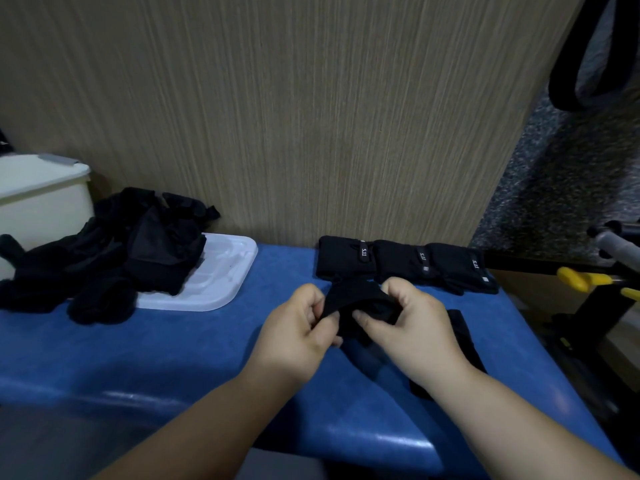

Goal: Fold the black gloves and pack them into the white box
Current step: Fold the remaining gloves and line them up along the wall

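Observation:
Both my hands hold one black glove (356, 301) just above the blue table. My left hand (298, 327) pinches its left edge, and my right hand (408, 323) grips its right side with curled fingers. Three folded black gloves (405, 263) with small white labels lie in a row behind my hands, against the wall. A loose pile of unfolded black gloves (114, 258) sits at the left, partly on a white lid (221, 278). The white box (41, 199) stands at the far left behind the pile. Another black glove (464, 337) lies flat under my right wrist.
The blue padded table (194, 348) ends in a rounded front edge near me. A wood-grain wall panel (277, 116) rises right behind it. To the right are a black metal frame with yellow clamps (581, 280) and a dark speckled floor.

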Demonstrator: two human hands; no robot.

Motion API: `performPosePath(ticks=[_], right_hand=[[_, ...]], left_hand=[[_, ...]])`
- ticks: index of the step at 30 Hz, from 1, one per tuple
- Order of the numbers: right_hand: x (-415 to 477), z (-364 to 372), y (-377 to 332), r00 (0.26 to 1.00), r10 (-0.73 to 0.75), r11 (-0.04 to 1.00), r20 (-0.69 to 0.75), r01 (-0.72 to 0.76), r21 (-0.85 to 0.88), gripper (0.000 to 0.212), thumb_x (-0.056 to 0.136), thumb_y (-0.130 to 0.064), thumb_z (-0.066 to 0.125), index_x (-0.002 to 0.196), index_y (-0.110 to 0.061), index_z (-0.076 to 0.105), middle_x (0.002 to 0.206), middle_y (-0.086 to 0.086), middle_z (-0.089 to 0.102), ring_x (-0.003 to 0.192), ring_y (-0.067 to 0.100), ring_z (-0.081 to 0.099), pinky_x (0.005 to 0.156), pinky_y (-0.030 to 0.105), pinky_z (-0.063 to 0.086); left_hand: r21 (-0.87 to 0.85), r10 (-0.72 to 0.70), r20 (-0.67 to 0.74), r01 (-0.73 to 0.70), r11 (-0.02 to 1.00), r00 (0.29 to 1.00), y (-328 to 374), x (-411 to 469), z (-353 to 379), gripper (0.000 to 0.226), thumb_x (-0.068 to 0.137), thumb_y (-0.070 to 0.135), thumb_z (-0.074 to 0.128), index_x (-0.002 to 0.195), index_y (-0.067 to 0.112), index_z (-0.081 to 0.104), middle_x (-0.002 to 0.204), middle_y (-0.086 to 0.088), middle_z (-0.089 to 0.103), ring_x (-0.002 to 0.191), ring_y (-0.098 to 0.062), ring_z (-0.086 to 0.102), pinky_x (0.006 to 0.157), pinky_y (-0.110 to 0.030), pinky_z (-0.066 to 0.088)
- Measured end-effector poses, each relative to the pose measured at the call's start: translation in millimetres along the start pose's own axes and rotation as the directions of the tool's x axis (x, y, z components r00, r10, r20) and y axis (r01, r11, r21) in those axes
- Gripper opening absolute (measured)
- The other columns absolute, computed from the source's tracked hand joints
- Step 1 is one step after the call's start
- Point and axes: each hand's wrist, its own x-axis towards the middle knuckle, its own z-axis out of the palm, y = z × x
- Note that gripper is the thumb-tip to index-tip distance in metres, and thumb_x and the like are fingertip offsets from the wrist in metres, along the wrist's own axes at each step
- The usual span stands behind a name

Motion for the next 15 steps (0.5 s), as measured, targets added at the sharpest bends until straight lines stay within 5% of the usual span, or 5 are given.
performPosePath(ticks=[5,8,11,15], right_hand=[[1,1,1,1.0,-0.013,1.0,-0.022,0.013,-0.002,0.012,0.076,-0.017,0.073,0.077,-0.02,0.061,0.074,-0.001,0.063,0.065,0.009,0.056,0.059,0.025,0.045],[2,-2,-3,0.997,0.08,0.981,-0.019,-0.075,0.178,0.017,0.076,-0.008,0.068,0.076,-0.025,0.063,0.074,-0.005,0.067,0.072,0.005,0.061,0.065,0.019,0.046],[3,-1,-6,0.984,0.153,0.865,0.096,-0.18,0.467,0.015,0.083,0.001,0.061,0.084,-0.014,0.065,0.073,0.002,0.071,0.069,0.013,0.067,0.063,0.029,0.05],[1,4,-13,0.945,0.141,0.65,0.295,-0.313,0.693,0.014,0.086,0.0,0.063,0.098,-0.003,0.067,0.083,0.007,0.073,0.073,0.016,0.067,0.058,0.024,0.052]], left_hand=[[-0.142,-0.031,0.095,0.044,0.989,0.995,0,2,0,0.025,0.085,0.024,0.065,0.07,0.022,0.045,0.067,-0.011,0.06,0.068,-0.018,0.056,0.066,-0.039,0.047],[-0.271,-0.167,0.226,0.227,0.936,0.96,3,3,-2,0.02,0.095,0.023,0.056,0.075,0.017,0.054,0.086,-0.005,0.072,0.085,-0.019,0.068,0.074,-0.029,0.052],[-0.26,-0.287,0.332,0.38,0.888,0.898,5,3,-5,0.044,0.094,0.046,0.043,0.084,0.008,0.064,0.093,-0.007,0.074,0.09,-0.017,0.071,0.08,-0.026,0.056],[-0.354,-0.327,0.36,0.452,0.819,0.874,3,4,-4,0.058,0.083,0.059,0.042,0.098,0.007,0.063,0.101,-0.011,0.072,0.093,-0.022,0.07,0.083,-0.03,0.056]])
